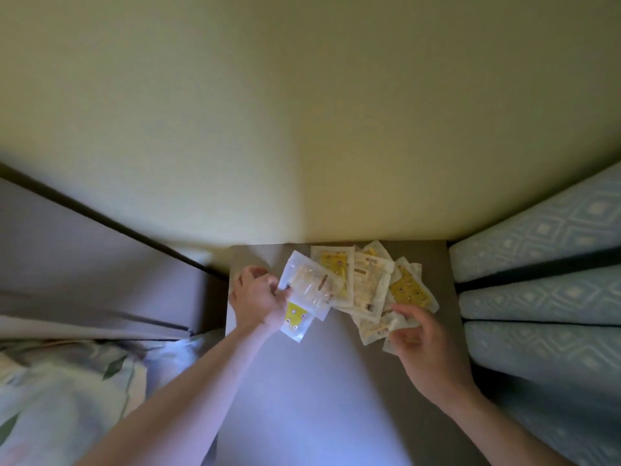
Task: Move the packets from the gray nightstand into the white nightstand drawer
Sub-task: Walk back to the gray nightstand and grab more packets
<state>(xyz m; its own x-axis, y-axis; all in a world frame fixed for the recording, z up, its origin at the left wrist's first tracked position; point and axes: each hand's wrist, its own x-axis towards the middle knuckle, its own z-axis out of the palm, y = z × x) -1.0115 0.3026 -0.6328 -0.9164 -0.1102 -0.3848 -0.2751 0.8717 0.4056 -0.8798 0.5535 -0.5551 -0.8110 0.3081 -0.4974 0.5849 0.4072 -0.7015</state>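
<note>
Packets [366,284] lie fanned across the far end of the nightstand [312,381], right up against the wall [302,129]. They are flat, rectangular pouches of glossy clear-and-white plastic, crinkled at the edges, some with a yellow printed panel, others showing pale contents and small text. About six lie overlapping in the loose heap; the layers hide the exact number.

Two more are up in the left hand [257,297]. Its fingers curl round their left edges, pinching a clear pouch [311,284] on top and a yellow-panelled one [295,319] beneath, both tilted and jutting out to the right of the fist. They overlap the left edge of the heap.

The right hand [420,344] is at the near right corner of the heap, thumb and fingers bent and closing on the corner of a pale pouch [376,327]. It pinches that one lightly; the pouch is blurred, so how firm the hold is cannot be told.

The nightstand top is smooth, matte grey, square-cornered. Both forearms are bare.

Left of it sits a grey padded headboard [84,247] and bedding [67,381] with a soft leaf print. To the right hangs pale blue fabric [544,264] in folds, woven with a diamond pattern. The wall is plain cream.
</note>
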